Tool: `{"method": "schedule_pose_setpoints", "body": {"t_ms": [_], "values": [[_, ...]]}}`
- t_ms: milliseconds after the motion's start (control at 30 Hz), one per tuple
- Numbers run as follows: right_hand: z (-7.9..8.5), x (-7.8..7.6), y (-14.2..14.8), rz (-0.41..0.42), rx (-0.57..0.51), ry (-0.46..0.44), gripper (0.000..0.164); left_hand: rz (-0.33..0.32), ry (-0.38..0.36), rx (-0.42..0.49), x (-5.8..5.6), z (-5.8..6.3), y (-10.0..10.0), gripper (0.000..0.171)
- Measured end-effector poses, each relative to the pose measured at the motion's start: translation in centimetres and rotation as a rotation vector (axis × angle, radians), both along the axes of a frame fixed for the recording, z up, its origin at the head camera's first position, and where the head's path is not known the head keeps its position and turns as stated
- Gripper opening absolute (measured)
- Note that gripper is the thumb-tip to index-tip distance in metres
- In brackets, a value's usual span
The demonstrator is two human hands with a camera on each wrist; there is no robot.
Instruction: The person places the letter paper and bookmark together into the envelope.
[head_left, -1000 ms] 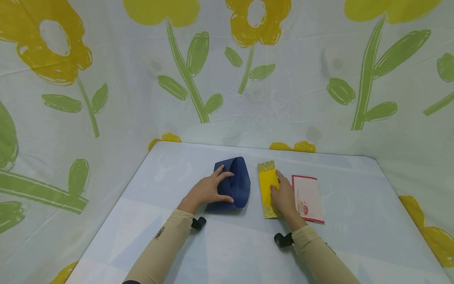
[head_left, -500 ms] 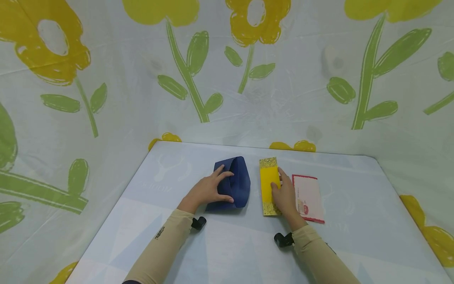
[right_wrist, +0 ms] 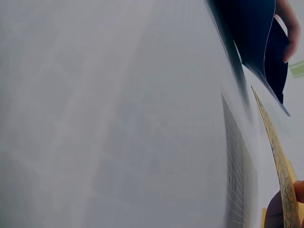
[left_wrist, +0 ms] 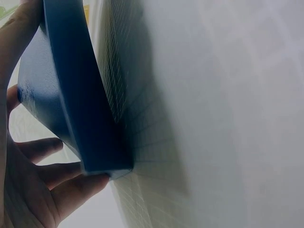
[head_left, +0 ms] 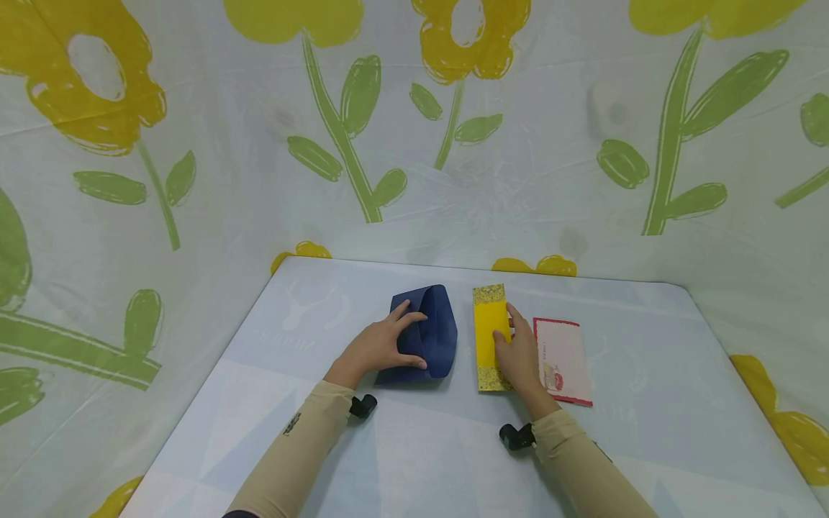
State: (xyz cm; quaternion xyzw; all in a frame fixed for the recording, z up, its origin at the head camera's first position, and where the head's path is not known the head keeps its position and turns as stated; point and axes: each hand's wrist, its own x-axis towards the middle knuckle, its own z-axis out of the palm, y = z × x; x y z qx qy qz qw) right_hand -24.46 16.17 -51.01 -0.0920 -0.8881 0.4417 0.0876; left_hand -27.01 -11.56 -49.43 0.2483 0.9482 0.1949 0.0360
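Tan sleeves (head_left: pixel 286 452) are covering my forearms. My left hand (head_left: pixel 381 347) is clamping the blue envelope (head_left: pixel 443 338) between thumb and fingers, its mouth gaping. My right hand (head_left: pixel 522 357) is pinching the yellow card (head_left: pixel 490 332) by its right edge, near the envelope but apart. The pink card (head_left: pixel 567 360) is lying right of that hand, on the table (head_left: pixel 648 338). Flowered cloth (head_left: pixel 531 180) is hanging behind.

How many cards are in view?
2: a yellow card in the right hand, and a red-edged card on the table to its right. Any inside the blue envelope would be hidden.
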Motion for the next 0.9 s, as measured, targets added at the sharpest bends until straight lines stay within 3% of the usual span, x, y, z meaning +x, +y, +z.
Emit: {"method": "schedule_pose_setpoints", "body": {"t_ms": [900], "values": [[0.8, -0.2, -1.1, 0.005, -0.016, 0.059, 0.060, 0.020, -0.023, -0.024, 0.1, 0.3, 0.1, 0.092]]}}
